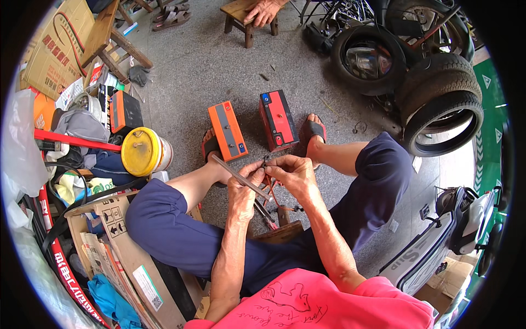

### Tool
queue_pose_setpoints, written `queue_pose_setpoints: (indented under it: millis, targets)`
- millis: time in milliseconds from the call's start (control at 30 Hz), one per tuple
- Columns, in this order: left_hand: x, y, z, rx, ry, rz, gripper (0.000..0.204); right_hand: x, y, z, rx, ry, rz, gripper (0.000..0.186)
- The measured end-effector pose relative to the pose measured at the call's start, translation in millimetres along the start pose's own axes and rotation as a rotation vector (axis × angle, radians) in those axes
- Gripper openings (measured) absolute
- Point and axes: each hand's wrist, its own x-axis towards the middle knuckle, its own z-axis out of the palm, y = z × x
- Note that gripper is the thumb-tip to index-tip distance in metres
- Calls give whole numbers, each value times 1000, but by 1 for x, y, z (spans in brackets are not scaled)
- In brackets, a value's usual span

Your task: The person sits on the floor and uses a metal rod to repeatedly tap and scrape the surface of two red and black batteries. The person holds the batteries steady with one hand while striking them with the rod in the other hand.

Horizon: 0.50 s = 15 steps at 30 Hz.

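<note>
Head view: I've got both bare hands in close, fingertips nearly meeting just in front of two box-shaped batteries. Here's the left hand [246, 183], curled around a long grey rod [239, 176] that slants across it, one end toward the left foot, the other down below the right hand's fingers. And the right hand [290, 171] is pinching a small dark piece [266, 159], right up at the left fingertips; it's too small for me to say what it is. Thin red wires [273, 191] dangle just under the hands, and a wooden block [279, 232] sits between the thighs.

Out past the hands, on the grey floor [197, 66], I see the orange battery [226, 130] by the left foot and the red battery [278, 119] beside it, nearer the right foot, a gap between the two. Over on the left, a yellow-lidded bucket [138, 152] stands with a red bar running up to it, and an open cardboard box [116, 215] is close by the left knee. Up top, another person's hand [263, 11] rests on a low wooden stool [238, 10]; tyres [442, 77] are heaped at the upper right.
</note>
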Motion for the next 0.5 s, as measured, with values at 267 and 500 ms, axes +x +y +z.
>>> queue_pose_setpoints:
  millis: [267,500]
  targets:
    - [0,-8,2,-18,13,27,26,3,2,-4,-42,2,99,23]
    - [0,-4,0,-2,31,-8,30,4,-6,4,-52,38,125,21]
